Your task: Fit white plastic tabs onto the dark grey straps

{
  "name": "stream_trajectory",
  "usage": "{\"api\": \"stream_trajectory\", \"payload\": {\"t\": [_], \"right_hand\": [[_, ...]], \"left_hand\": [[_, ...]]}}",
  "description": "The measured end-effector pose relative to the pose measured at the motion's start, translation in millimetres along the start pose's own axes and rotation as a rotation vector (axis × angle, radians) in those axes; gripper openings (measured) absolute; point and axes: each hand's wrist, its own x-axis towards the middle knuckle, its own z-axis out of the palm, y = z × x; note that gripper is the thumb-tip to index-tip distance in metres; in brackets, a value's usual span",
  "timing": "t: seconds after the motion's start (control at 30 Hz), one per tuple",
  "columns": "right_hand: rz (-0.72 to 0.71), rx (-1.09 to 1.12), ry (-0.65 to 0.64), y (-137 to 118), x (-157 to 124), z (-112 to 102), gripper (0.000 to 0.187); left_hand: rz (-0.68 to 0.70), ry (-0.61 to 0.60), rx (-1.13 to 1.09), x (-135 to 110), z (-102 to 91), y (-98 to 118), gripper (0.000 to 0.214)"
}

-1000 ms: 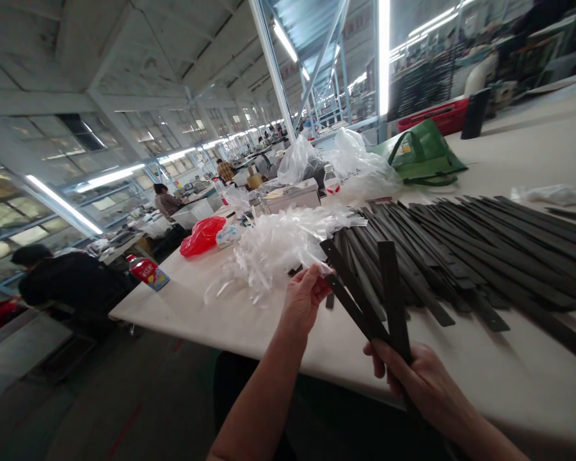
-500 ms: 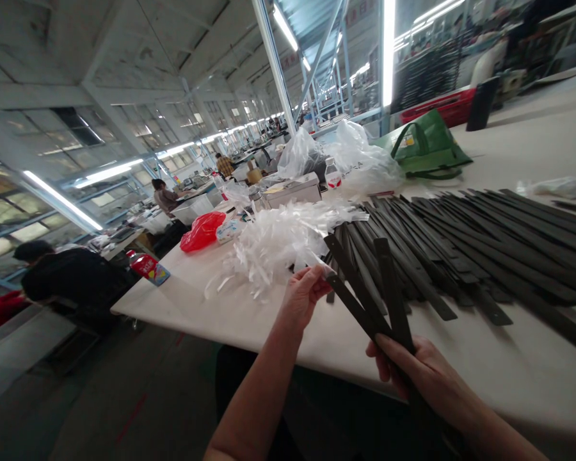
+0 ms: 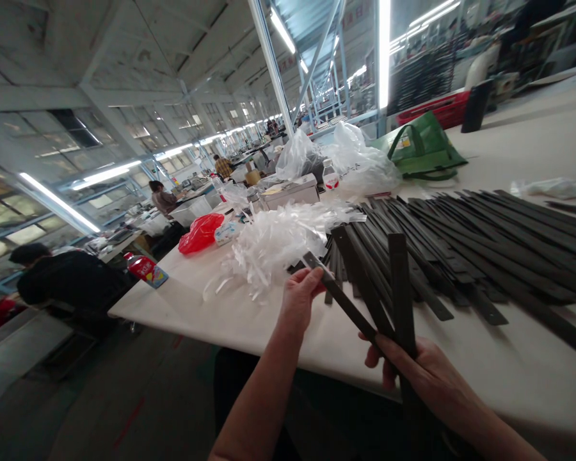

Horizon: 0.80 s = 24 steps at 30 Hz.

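Note:
Several dark flat strips [image 3: 403,288] fan out from my right hand [image 3: 422,371], which is closed around them with the thumb on top. My left hand [image 3: 300,294] pinches the far end of the leftmost dark strip [image 3: 348,304] between thumb and fingers. A pale, shiny patch shows on that strip near my left thumb; whether it is film or glare I cannot tell. Just beyond my left hand lies a heap of clear plastic film strips [image 3: 273,246]. To the right, a wide pile of similar dark strips [image 3: 461,250] covers the table.
On the pale table [image 3: 187,307] stand a red-labelled drink bottle [image 3: 145,269], a red plastic bag [image 3: 201,232], a small clear bottle [image 3: 330,176] and a green bag [image 3: 422,147]. Clear plastic bags [image 3: 360,153] lie at the back. A person in dark clothes [image 3: 72,282] sits at the left.
My left hand has shifted its grip further down the leftmost strip, whose end now sticks out past my fingers. The strips in my right hand have spread wider apart.

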Motion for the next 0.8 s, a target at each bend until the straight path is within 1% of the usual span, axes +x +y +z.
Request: {"api": "stream_trajectory", "payload": {"t": [0.07,0.13,0.2,0.23,0.27,0.3,0.33,0.37,0.47,0.53,0.6,0.7,0.73,0.77,0.8], "right_hand": [[-0.054,-0.093,0.037,-0.1,-0.7,-0.1,0.058],[-0.097,-0.156,0.069,1.8,0.3,1.4,0.058],[-0.117,-0.176,0.092,4.6,2.1,3.0,0.058],[-0.127,-0.176,0.105,5.8,3.0,3.4,0.058],[-0.137,-0.17,0.118,6.8,3.7,3.5,0.058],[-0.145,-0.163,0.122,7.6,4.1,3.4,0.058],[-0.152,-0.159,0.119,8.1,4.4,3.4,0.058],[-0.154,-0.162,0.109,8.6,4.6,3.6,0.057],[-0.145,-0.188,0.074,10.8,5.9,6.0,0.057],[-0.152,-0.208,0.073,13.4,7.8,8.2,0.056],[-0.16,-0.217,0.09,16.1,10.1,9.6,0.055],[-0.155,-0.213,0.114,18.1,12.2,9.8,0.056],[-0.154,-0.211,0.11,18.2,12.3,9.6,0.056],[-0.153,-0.213,0.103,18.1,12.2,9.5,0.057],[-0.152,-0.217,0.094,17.9,12.0,9.4,0.057]], "left_hand": [[0.012,0.04,-0.045,-1.2,-0.4,4.1,0.029],[-0.011,0.019,-0.022,-13.7,2.6,-3.5,0.028],[-0.073,-0.067,0.062,-33.2,7.8,-19.2,0.027],[-0.117,-0.131,0.112,-42.2,10.2,-26.9,0.027],[-0.149,-0.18,0.144,-48.5,12.1,-32.5,0.027],[-0.162,-0.203,0.151,-51.2,13.2,-35.1,0.027],[-0.155,-0.193,0.125,-50.0,13.5,-34.5,0.028],[-0.128,-0.151,0.071,-45.3,13.2,-30.9,0.03],[-0.02,0.034,-0.103,-24.3,11.8,-14.8,0.034],[0.0,0.086,-0.131,-20.3,14.6,-13.8,0.031],[-0.046,0.058,-0.116,-29.8,20.0,-25.4,0.026],[-0.157,-0.06,-0.09,-50.7,25.4,-47.0,0.028],[-0.165,-0.085,-0.087,-53.3,25.1,-49.1,0.029],[-0.149,-0.084,-0.097,-52.0,23.6,-47.5,0.03],[-0.115,-0.057,-0.121,-47.2,21.1,-42.6,0.031]]}}
